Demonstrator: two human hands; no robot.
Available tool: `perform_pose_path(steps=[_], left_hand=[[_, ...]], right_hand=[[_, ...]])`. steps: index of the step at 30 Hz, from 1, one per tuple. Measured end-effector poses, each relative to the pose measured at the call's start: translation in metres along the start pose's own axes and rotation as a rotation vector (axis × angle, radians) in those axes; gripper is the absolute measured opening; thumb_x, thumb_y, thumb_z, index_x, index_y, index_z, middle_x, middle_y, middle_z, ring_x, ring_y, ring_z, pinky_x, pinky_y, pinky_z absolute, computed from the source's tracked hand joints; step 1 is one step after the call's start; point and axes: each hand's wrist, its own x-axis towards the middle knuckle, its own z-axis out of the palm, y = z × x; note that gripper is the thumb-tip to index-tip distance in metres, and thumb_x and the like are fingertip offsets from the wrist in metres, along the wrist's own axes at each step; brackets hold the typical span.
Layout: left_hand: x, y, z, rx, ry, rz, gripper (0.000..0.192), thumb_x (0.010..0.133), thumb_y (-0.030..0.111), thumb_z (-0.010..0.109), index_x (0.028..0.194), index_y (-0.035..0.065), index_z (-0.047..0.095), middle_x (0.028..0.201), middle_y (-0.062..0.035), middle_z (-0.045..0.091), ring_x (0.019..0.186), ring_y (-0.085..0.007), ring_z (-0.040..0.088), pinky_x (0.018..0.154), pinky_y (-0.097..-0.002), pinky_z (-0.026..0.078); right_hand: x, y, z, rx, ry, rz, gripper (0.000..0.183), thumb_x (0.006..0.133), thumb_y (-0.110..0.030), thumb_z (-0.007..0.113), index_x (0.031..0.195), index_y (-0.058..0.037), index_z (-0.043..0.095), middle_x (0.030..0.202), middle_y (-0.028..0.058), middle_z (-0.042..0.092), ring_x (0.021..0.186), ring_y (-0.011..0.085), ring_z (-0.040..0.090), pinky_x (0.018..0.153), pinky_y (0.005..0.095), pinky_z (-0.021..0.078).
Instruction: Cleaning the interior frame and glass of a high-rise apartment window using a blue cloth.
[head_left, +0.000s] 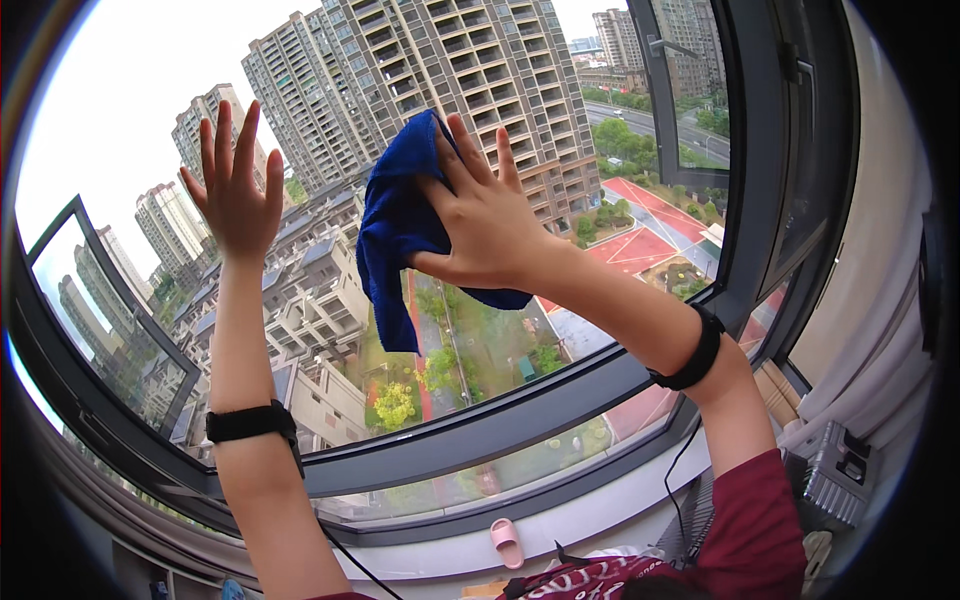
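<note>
My right hand (487, 217) lies spread over a dark blue cloth (405, 225), pressing it flat against the large window pane (495, 352). The cloth hangs down below the palm, and its upper edge shows behind the fingertips. To the left, my left hand (240, 184) is raised with its fingers apart and holds nothing; its palm faces the glass, though whether it touches cannot be told. Black straps circle both forearms near the elbows.
A dark window frame (480, 442) runs below the pane. Open sashes stand at the left (120, 322) and upper right (664, 82). Curtains (870, 375) hang at the right, near a silver case (836, 476). A pink slipper (507, 544) lies below. Tall buildings show outside.
</note>
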Motion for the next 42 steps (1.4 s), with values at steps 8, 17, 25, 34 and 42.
perform_pose_path(steps=[8,17,25,34,42], left_hand=[[-0.003,0.000,-0.002,-0.029,0.024,-0.017,0.048,0.092,0.048,0.047,0.139,0.0386,0.042,0.152,0.0043,0.031,0.141,-0.0223,0.028,0.107,-0.0681,0.016],[-0.004,-0.002,-0.003,-0.079,0.090,0.005,0.048,0.094,0.050,0.043,0.140,0.0346,0.042,0.151,0.0015,0.034,0.141,-0.0238,0.029,0.109,-0.0640,0.015],[0.001,0.005,-0.004,-0.102,0.162,-0.017,0.050,0.085,0.033,0.058,0.133,0.0207,0.050,0.146,-0.0100,0.040,0.138,-0.0300,0.033,0.108,-0.0642,0.020],[0.003,0.007,-0.007,-0.102,0.199,-0.025,0.046,0.085,0.032,0.060,0.129,0.0192,0.053,0.140,-0.0108,0.046,0.133,-0.0302,0.039,0.105,-0.0614,0.027],[0.003,0.000,0.001,-0.115,0.207,0.007,0.045,0.085,0.028,0.060,0.127,0.0136,0.055,0.130,-0.0117,0.054,0.127,-0.0283,0.045,0.104,-0.0492,0.033]], right_hand=[[-0.016,-0.086,0.090,0.122,0.164,-0.417,0.023,0.087,-0.023,0.056,0.108,-0.0261,0.064,0.142,0.0039,0.045,0.142,0.0211,0.026,0.113,0.0622,-0.0044],[0.053,0.024,0.035,-0.010,0.617,0.024,0.034,0.085,-0.010,0.058,0.119,-0.0099,0.062,0.145,0.0034,0.044,0.141,0.0333,0.027,0.110,0.0646,0.0010],[0.011,-0.043,0.073,-0.017,0.009,-0.969,0.029,0.084,-0.022,0.062,0.110,-0.0340,0.066,0.135,-0.0076,0.053,0.132,0.0132,0.042,0.119,0.0469,0.0130],[0.065,0.063,-0.001,-0.150,0.334,-0.384,0.033,0.089,-0.013,0.057,0.120,-0.0203,0.066,0.141,0.0007,0.050,0.140,0.0293,0.031,0.113,0.0587,0.0001],[-0.003,-0.036,0.051,0.103,0.100,-0.276,0.057,0.079,-0.040,0.068,0.125,-0.0081,0.058,0.146,0.0220,0.037,0.145,0.0378,0.011,0.106,0.0693,-0.0085]])
